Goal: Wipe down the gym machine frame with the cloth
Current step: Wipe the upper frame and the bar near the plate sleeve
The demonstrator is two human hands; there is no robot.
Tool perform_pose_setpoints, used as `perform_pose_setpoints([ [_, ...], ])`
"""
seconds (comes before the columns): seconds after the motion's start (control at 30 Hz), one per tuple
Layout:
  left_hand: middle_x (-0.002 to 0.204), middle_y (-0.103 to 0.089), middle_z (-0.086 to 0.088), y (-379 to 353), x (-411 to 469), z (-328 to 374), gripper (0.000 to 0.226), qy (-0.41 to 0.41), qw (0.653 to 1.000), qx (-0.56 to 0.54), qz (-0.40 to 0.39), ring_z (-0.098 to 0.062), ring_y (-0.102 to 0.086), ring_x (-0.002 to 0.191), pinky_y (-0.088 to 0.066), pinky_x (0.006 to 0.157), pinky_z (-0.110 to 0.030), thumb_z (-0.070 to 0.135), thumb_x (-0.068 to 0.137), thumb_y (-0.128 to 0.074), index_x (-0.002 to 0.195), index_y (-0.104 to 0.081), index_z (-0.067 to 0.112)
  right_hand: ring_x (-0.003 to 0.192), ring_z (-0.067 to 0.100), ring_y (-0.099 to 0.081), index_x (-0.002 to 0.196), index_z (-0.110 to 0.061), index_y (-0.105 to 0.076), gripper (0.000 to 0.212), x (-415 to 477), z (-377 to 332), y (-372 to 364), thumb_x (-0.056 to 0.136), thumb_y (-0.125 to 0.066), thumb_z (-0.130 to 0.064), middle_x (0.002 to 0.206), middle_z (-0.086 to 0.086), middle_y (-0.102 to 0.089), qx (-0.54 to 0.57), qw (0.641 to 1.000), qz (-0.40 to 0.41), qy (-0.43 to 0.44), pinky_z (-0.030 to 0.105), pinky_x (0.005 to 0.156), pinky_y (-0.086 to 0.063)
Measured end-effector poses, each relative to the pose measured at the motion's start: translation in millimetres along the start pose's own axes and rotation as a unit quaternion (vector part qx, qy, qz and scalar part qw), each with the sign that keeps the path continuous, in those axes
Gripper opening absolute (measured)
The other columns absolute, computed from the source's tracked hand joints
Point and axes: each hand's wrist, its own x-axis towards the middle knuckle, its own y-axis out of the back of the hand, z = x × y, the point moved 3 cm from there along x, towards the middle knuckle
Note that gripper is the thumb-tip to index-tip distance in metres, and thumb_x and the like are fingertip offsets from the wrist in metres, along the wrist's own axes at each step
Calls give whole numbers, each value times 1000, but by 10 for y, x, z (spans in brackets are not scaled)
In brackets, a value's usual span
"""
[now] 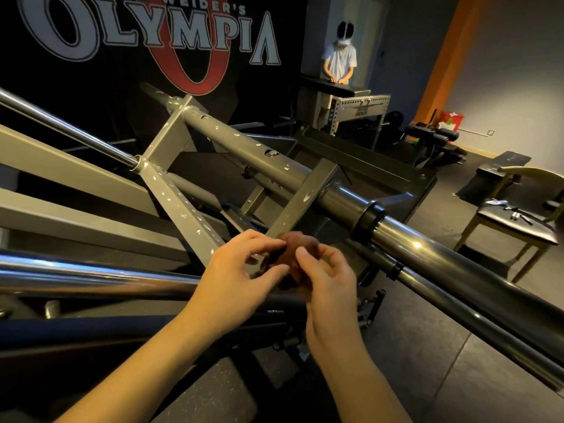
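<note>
From the head camera, two bare arms are reaching out over a big gym machine frame (180, 206). The frame is grey, with little shiny marks on its paint. The left hand (241, 270) and the right hand (329, 285) are meeting in the middle, close together. Between them they are holding a small brown cloth (297, 248), all bunched up. The cloth is looking blurry. The left grip is pinching one side of the cloth with the thumb and curled fingers. The right grip is grasping the other side, with the thumb lying on top. The cloth is sitting right at the low end of a flat grey cross bar (305, 196) of the frame. I cannot tell if it is touching the bar.

A thick shiny pole (427, 248) is running past the hands on the right, slanting down toward the corner. Another shiny pole (91, 276) is lying on the left, under the left arm.

Far back, another person (339, 61) in a white shirt is standing behind a grey rack (360, 111) full of small holes, looking down. A huge sign (146, 32) with big pale letters is covering the dark wall. On the right, a chair (515, 222) with a black seat is standing on the dark floor (427, 361), and some small things are lying on the seat
</note>
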Motion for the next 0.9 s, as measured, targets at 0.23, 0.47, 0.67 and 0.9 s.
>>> perform_pose_setpoints([
  [0.23,102,-71,18,68,-10,94,38,25,999,-21,30,-2,-64,104,-52,90,-25,63,80,-67,111,-71,40,114,16,-67,110,-12,-75,40,-76,-208,-91,90,-50,-36,111,5,-75,-3,994,-108,21,43,102,-51],
  [0.47,88,-75,4,224,139,80,11,89,993,-47,68,-5,-70,86,-60,82,-29,17,93,-70,101,-76,20,105,6,-70,113,-20,-72,22,71,-368,33,101,-56,-13,109,-2,-75,-157,977,-102,102,31,91,-58],
  [0.67,85,-67,-10,387,340,88,12,188,968,-166,25,-18,-66,77,-54,61,-21,1,94,-58,96,-68,9,107,8,-65,118,-27,-68,32,280,-383,-46,88,-76,-37,113,-8,-68,-301,938,-165,50,31,92,-56],
  [0.9,98,-74,-1,223,401,45,22,155,970,-176,69,-11,-71,92,-58,75,-20,22,91,-75,112,-69,16,86,9,-71,97,-17,-70,16,378,-474,-228,90,-75,-31,91,0,-73,-326,936,-112,72,22,75,-57],
])
